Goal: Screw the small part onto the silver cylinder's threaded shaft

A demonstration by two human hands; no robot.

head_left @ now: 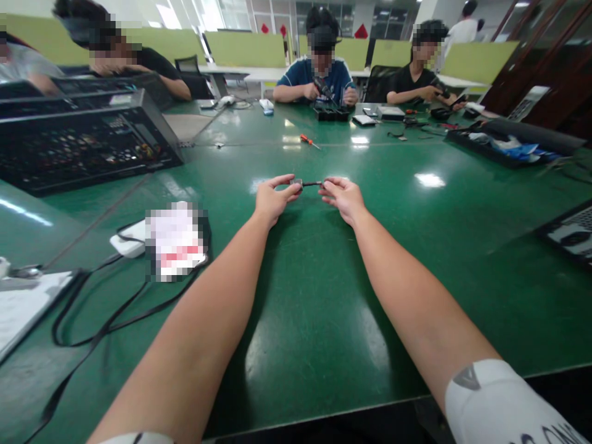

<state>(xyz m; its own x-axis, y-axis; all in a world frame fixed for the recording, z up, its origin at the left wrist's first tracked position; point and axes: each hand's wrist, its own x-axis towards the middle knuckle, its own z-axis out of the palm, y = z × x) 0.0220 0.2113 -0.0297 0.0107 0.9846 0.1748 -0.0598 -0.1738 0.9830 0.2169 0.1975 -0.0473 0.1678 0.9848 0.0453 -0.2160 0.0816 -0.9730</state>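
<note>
Both my arms reach forward over the green tabletop (314,296). Between my hands runs a short, thin dark piece (311,183) like a cable or rod, with a small greyish block-like end at the left. My left hand (274,198) pinches that block-like end between thumb and fingers. The other end sits in the fingertips of my right hand (345,198), which cover most of it. Its exact kind is too small to make out. Beyond my hands lies an orange-handled screwdriver (307,140), touched by neither hand.
At left stand a black computer case (83,139), a badge on a black lanyard (178,240) and a clipboard (32,308). A black tray (509,145) with blue items lies at right. Across the table, a co-worker (319,80) holds a power drill; others sit nearby.
</note>
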